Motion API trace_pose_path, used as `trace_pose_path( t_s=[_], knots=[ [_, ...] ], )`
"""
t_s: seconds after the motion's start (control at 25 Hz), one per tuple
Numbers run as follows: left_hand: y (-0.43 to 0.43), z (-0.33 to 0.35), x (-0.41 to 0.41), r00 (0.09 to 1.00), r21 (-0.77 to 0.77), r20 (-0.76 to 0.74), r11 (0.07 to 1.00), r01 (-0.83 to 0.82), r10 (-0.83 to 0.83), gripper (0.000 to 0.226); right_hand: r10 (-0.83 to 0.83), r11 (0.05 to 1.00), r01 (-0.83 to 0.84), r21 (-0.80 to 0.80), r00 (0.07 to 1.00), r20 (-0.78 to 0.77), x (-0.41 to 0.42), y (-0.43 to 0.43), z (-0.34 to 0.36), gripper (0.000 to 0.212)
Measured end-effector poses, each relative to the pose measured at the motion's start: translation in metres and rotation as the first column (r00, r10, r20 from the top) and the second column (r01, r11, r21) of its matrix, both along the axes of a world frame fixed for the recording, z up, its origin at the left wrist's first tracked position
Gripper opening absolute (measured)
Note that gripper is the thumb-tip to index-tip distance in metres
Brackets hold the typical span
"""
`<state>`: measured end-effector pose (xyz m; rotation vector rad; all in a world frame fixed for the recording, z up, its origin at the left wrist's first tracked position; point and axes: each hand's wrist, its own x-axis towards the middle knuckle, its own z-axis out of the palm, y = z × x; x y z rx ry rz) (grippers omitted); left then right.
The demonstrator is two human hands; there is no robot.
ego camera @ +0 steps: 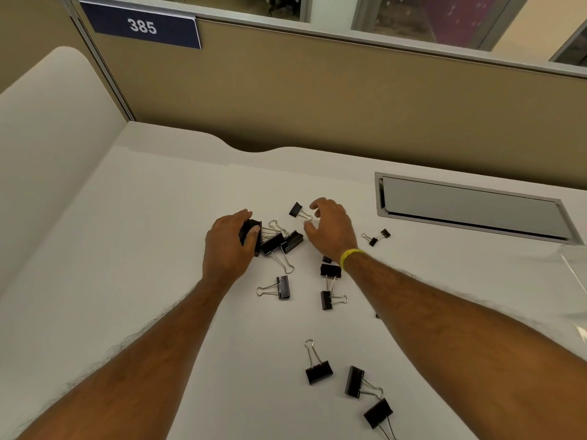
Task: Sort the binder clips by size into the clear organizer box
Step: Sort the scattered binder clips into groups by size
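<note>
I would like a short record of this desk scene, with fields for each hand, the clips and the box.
left hand: closed around black binder clips from the pile
right hand: open, fingers curled, above a small clip, not gripping it
loose clips: scattered over the white desk, several sizes
organizer box: only a clear corner shows at the right edge; contents not visible
wrist: yellow band on the right one

I'm seeing my left hand point(230, 246) covering most of a clip point(252, 231), my right wrist hiding another point(327, 259), and the frame's right edge cutting off the clear box point(576, 265).
</note>
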<state>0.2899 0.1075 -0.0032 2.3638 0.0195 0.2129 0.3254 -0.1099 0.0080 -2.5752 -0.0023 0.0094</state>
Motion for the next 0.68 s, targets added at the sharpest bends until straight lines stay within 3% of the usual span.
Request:
trace_pose_path(
  t_s=[0.24,0.4,0.56,0.68],
  knots=[
    [-0.004,0.000,0.001,0.998,0.047,0.061,0.999,0.017,-0.020,0.039,0.116,0.991,-0.123,-0.049,0.985,-0.129,0.037,0.007,-0.005,0.049],
    [-0.008,0.002,0.003,0.996,0.048,0.090,0.999,0.019,-0.023,0.038,0.150,0.979,-0.164,-0.121,0.982,-0.112,0.050,0.018,-0.013,0.051],
    [-0.011,0.005,0.000,0.995,0.045,0.103,0.999,0.011,-0.016,0.037,0.162,0.975,-0.176,-0.134,0.981,-0.108,0.059,0.022,-0.018,0.035],
    [-0.016,0.010,-0.005,0.992,-0.011,0.122,1.000,0.015,-0.013,0.035,0.111,0.993,-0.112,-0.034,0.993,-0.035,0.053,0.017,-0.011,0.028]
  ],
)
